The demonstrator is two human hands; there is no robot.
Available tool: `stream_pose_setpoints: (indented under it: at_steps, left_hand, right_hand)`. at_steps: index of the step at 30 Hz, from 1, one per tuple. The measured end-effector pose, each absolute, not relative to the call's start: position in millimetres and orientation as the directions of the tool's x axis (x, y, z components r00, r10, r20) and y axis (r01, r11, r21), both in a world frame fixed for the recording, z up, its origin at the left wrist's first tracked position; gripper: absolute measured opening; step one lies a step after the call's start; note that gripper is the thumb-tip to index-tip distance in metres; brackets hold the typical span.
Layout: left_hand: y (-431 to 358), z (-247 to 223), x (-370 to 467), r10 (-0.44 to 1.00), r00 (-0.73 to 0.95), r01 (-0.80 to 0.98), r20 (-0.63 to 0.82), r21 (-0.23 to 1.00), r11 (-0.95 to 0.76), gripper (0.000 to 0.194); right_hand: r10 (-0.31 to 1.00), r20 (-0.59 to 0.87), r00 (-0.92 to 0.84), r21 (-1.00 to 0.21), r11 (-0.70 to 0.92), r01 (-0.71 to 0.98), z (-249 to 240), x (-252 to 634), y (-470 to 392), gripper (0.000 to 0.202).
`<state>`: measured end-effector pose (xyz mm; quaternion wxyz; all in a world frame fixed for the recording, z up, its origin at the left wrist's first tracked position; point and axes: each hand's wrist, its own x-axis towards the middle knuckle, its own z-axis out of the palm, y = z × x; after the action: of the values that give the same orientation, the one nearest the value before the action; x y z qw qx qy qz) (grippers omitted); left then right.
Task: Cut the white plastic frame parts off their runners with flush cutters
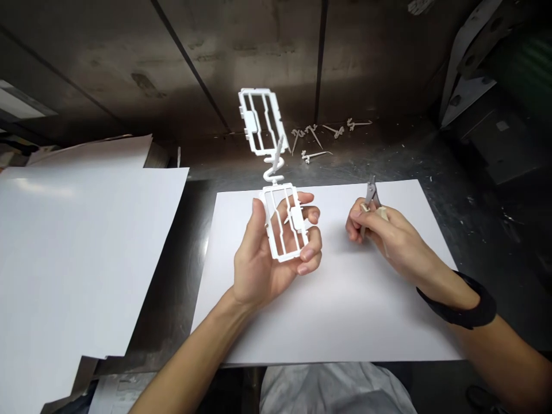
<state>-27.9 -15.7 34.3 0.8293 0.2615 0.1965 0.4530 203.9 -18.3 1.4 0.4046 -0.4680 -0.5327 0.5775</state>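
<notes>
My left hand (276, 253) holds a white molded plastic part (296, 218) above the white sheet, fingers curled around its lower frame. This part has two rectangular frames joined by an S-shaped runner, with a pointed sprue rising at the join. The upper frame reaches past my fingertips toward the back wall. To the right, my right hand (383, 230) is closed around small side cutters (371, 190) with pale handles. Their grey jaws point away from me, apart from the plastic part. Part of the handles is hidden by my fingers.
A large white sheet (345, 310) lies on the dark metal bench beneath my hands. Several cut-off sprues (317, 154) are scattered near the metal back wall (259, 52). Stacked white sheets (86, 230) stand at the left. Dark machinery (495, 132) is at the right.
</notes>
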Motion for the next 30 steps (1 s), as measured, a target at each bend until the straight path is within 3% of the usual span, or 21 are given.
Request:
stream_pose_setpoints:
  at_steps: [6,13,30]
  left_hand:
    - [-15.0,23.6,-28.0,0.848,0.521,-0.603,-0.093,0.663,0.443,0.086]
    - [-14.6,17.3,-26.6,0.869,0.478,-0.507,-0.126,0.769,0.391,0.067]
    - [-17.8,18.0,-30.3,0.861,0.494,-0.432,-0.122,0.825,0.364,0.066]
  right_hand:
    - [0.970,-0.109,-0.217,-0.994,-0.105,0.028,3.2,201.2,-23.3,0.030]
    - [0.957,-0.124,-0.261,-0.991,-0.109,0.071,-1.9,202.4,-23.8,0.036]
    - [0.948,-0.143,-0.285,-0.986,-0.110,0.129,3.1,196.3,-25.1,0.038]
